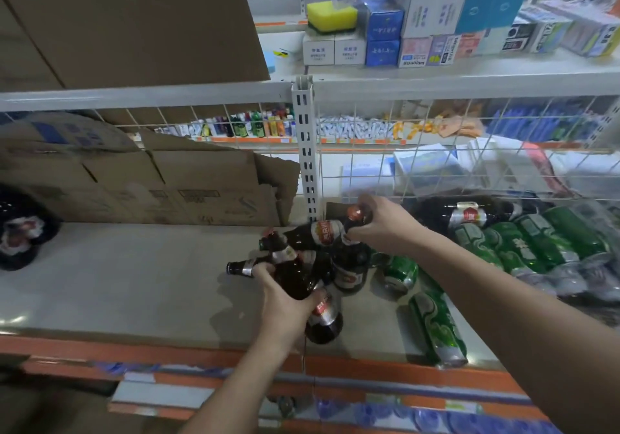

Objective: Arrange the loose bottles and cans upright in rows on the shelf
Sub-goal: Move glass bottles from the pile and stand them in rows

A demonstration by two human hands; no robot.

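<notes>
Each hand is gripping one brown bottle: left hand (285, 299), right hand (375, 225); five bottles (295, 276) are heaped (roughly), two green cans (436, 326) lying loose on the pale shelf (134, 282).

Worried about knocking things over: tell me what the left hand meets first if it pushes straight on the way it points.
Probably the brown bottles heaped just beyond the bottle in the left hand; depth is unclear in this single view.

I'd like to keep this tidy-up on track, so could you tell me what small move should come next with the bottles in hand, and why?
Probably stand the brown bottle gripped by the left hand upright on the bare shelf to its left. It is tilted in a jumbled cluster, and that stretch offers room to start a row. The right hand grips another bottle's neck, steadying the pile.
</notes>
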